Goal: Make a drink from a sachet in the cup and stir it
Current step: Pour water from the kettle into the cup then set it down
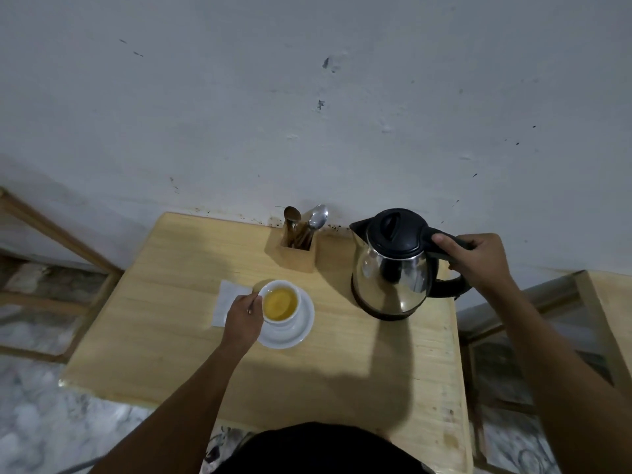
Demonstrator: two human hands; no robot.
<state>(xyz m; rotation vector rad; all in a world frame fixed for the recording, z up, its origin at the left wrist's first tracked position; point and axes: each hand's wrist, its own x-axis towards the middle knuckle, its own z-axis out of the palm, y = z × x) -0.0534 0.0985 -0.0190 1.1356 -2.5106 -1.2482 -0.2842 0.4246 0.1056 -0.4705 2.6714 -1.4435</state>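
A white cup point(281, 318) full of yellow liquid stands on a white saucer point(301, 328) on the wooden table point(191, 336). My left hand point(242, 319) rests against the cup's left side, fingers closed on a thin dark spoon handle point(252, 305). A steel kettle point(393, 271) with a black lid stands at the right of the table. My right hand point(478, 258) grips its black handle. A white paper, perhaps the sachet point(227, 297), lies flat just left of the cup, partly under my hand.
A wooden holder point(297, 251) with several spoons stands at the back of the table against the wall. Wooden frames point(595, 319) flank the table on both sides. The table's right edge lies close to the kettle.
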